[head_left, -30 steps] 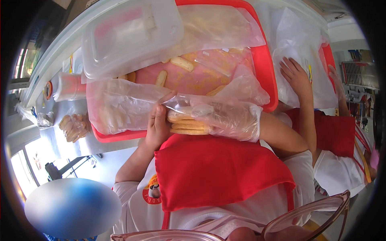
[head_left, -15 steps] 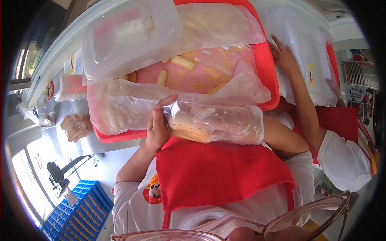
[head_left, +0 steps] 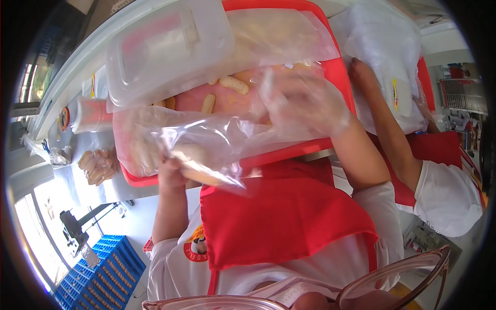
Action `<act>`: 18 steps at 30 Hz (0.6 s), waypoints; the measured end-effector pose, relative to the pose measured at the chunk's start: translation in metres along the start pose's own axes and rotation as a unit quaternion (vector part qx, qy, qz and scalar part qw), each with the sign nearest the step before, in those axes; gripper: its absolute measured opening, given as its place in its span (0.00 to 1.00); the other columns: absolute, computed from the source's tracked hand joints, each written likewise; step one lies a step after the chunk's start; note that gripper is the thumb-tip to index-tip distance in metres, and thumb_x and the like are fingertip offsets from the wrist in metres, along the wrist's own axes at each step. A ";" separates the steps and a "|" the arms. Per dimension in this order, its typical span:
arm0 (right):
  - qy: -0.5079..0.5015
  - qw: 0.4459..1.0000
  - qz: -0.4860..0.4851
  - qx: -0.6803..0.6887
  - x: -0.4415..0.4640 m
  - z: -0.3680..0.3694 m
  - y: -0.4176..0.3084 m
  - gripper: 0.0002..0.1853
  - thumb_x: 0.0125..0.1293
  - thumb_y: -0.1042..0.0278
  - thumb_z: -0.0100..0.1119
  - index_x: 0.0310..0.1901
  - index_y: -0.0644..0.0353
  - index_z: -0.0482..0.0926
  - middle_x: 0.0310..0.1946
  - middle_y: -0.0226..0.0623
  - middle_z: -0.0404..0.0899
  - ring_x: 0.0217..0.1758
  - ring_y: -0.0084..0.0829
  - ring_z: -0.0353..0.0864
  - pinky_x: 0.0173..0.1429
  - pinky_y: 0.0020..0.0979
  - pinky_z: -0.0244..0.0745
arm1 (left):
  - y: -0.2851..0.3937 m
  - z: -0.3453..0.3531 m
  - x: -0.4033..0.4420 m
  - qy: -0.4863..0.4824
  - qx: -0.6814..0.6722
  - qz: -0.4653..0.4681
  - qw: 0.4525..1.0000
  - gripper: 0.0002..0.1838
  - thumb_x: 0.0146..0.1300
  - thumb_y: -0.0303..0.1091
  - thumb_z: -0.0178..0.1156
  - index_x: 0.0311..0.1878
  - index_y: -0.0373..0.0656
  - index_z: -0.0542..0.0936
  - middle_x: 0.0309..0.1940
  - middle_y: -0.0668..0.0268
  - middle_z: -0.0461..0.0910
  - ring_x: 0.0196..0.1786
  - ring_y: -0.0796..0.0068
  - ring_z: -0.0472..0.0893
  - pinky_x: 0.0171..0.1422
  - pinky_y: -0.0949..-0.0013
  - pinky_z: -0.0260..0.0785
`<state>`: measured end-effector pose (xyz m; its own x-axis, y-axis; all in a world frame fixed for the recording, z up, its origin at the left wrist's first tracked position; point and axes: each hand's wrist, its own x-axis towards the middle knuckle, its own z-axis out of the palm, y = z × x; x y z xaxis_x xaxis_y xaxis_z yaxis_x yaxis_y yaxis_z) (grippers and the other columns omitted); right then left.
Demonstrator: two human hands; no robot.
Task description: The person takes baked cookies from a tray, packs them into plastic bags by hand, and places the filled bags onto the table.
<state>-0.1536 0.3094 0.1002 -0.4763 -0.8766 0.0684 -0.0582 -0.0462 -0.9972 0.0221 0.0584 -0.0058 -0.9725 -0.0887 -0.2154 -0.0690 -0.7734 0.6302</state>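
Note:
My left hand [head_left: 171,170], its fingers closed, grips a clear plastic bag [head_left: 235,178] at the edge. Pale elongated biscuits [head_left: 194,160] show inside it. My right hand [head_left: 307,106], in a thin clear glove, is smeared by motion over the right part of a red tray [head_left: 345,98]; its fingers cannot be made out. On the tray's pink surface lie a few loose finger-shaped biscuits [head_left: 234,84], one of them [head_left: 208,103] close to the bag. Translucent plastic sheeting [head_left: 279,36] covers the back of the tray.
A translucent plastic lid or tub [head_left: 165,51] lies across the tray's back left. Filled bags [head_left: 98,166] rest on the metal table at left. A co-worker's hand [head_left: 363,75] touches another plastic-covered tray [head_left: 382,39] at right. Blue crates [head_left: 101,274] stand lower left.
My gloved right hand has come out from the bag and moved up over the tray. My left hand has shifted left and down with the bag, which now hangs slacker.

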 end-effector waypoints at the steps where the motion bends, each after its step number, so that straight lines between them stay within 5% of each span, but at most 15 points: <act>1: 0.062 0.993 0.091 -0.040 0.014 -0.003 0.007 0.08 0.60 0.66 0.50 0.35 0.61 0.74 0.34 0.31 0.72 0.35 0.23 0.72 0.39 0.22 0.67 | 0.010 0.000 0.000 -0.003 -0.027 0.020 0.999 0.37 0.38 0.42 0.69 0.53 0.40 0.66 0.47 0.57 0.71 0.47 0.64 0.74 0.50 0.61 0.70; 3: -0.073 0.982 -0.063 -0.163 0.048 -0.005 0.054 0.07 0.61 0.70 0.47 0.35 0.61 0.73 0.35 0.35 0.71 0.35 0.33 0.72 0.42 0.29 0.69 | 0.018 -0.019 -0.002 -0.002 -0.083 0.081 0.993 0.25 0.49 0.43 0.58 0.48 0.40 0.67 0.37 0.62 0.69 0.37 0.70 0.70 0.41 0.68 0.67; 5: -0.126 0.840 -0.107 -0.517 0.067 0.019 0.078 0.09 0.55 0.69 0.49 0.38 0.57 0.74 0.37 0.32 0.75 0.42 0.32 0.73 0.45 0.29 0.68 | 0.026 -0.037 -0.001 -0.048 -0.130 0.122 0.983 0.19 0.55 0.44 0.51 0.44 0.40 0.67 0.32 0.64 0.68 0.32 0.72 0.68 0.35 0.70 0.64; 6: -0.131 0.835 -0.093 -0.526 0.074 0.028 0.091 0.10 0.55 0.69 0.49 0.40 0.56 0.73 0.38 0.32 0.75 0.44 0.33 0.73 0.46 0.30 0.68 | 0.030 -0.046 0.001 -0.092 -0.149 0.131 0.976 0.17 0.56 0.43 0.49 0.43 0.40 0.67 0.32 0.63 0.68 0.32 0.72 0.67 0.35 0.70 0.64; 8: -0.141 0.825 -0.063 -0.544 0.086 0.041 0.109 0.13 0.55 0.69 0.48 0.43 0.54 0.72 0.41 0.33 0.75 0.48 0.35 0.72 0.49 0.32 0.67 | 0.032 -0.018 -0.007 0.023 -0.154 0.138 0.978 0.16 0.56 0.40 0.48 0.42 0.40 0.67 0.31 0.62 0.67 0.32 0.70 0.67 0.35 0.69 0.64; 11: -0.222 0.764 -0.006 -0.605 0.097 0.051 0.110 0.15 0.55 0.68 0.47 0.47 0.52 0.69 0.42 0.33 0.75 0.50 0.34 0.72 0.50 0.32 0.66 | 0.042 -0.028 0.007 -0.194 -0.171 0.125 0.958 0.17 0.56 0.40 0.47 0.45 0.40 0.67 0.35 0.60 0.68 0.35 0.66 0.68 0.39 0.66 0.65; 15: -0.267 0.762 0.159 -0.568 0.093 0.061 0.074 0.18 0.55 0.68 0.47 0.50 0.53 0.66 0.42 0.37 0.74 0.48 0.36 0.73 0.50 0.34 0.66 | 0.039 -0.024 -0.004 -0.076 -0.018 0.212 0.974 0.18 0.57 0.40 0.47 0.48 0.40 0.67 0.42 0.61 0.69 0.40 0.63 0.70 0.43 0.65 0.65; 17: -0.293 0.752 0.224 -0.546 0.089 0.059 0.049 0.23 0.57 0.68 0.43 0.57 0.56 0.60 0.41 0.41 0.74 0.47 0.39 0.72 0.51 0.33 0.67 | 0.040 -0.024 0.001 -0.094 -0.067 0.205 0.972 0.18 0.58 0.40 0.47 0.48 0.41 0.67 0.44 0.62 0.69 0.42 0.63 0.70 0.44 0.65 0.65; 18: -0.253 0.746 0.161 -0.594 0.086 0.052 0.059 0.24 0.57 0.67 0.44 0.57 0.57 0.60 0.42 0.42 0.73 0.48 0.40 0.72 0.51 0.33 0.66 | 0.041 -0.025 0.004 -0.101 -0.099 0.195 0.970 0.18 0.58 0.40 0.47 0.49 0.41 0.66 0.45 0.63 0.69 0.42 0.63 0.70 0.44 0.65 0.65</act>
<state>-0.1522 0.2063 0.0457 -0.2576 -0.8335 -0.4888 -0.8927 0.3989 -0.2098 0.0212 0.0107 0.0002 -0.9412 -0.2892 0.1746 0.3377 -0.8133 0.4739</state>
